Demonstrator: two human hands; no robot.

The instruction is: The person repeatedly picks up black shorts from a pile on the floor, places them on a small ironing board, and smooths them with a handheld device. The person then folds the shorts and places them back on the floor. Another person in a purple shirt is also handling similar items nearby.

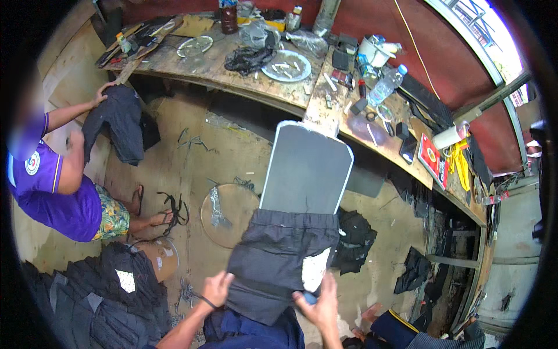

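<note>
Left hand (215, 289): fingers grasp black garment (264, 250) at left edge. Right hand (321, 308): contacts right side; finger closure indeterminable. Grey board (307, 168) adjoins waistband.

I see fair daylight, blown out thru upper-R opening (494, 32); dk shadow under tabletop (215, 68); fisheye bends edges, blk corners; co-worker's head (28, 128) blurred.
</note>
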